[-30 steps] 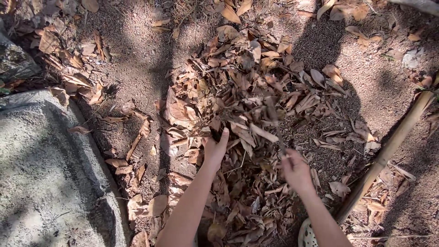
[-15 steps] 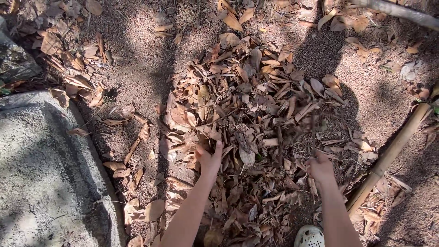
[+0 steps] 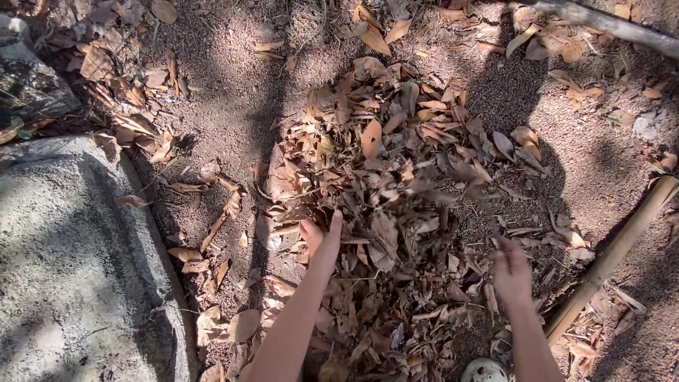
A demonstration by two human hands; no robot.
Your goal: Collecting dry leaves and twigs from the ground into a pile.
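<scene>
Left hand [image 3: 320, 242] open, thumb up, right hand [image 3: 511, 272] loosely curled

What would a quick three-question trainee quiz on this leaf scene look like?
1. True or false: both hands are in the pile of dry leaves.
2. What lies at the left edge: A) concrete slab, B) metal bucket, C) wooden crate?
3. Which long thing lies beyond the right hand?

Key:
1. True; the left hand is in it too.
2. A, the concrete slab.
3. The bamboo pole.
</scene>
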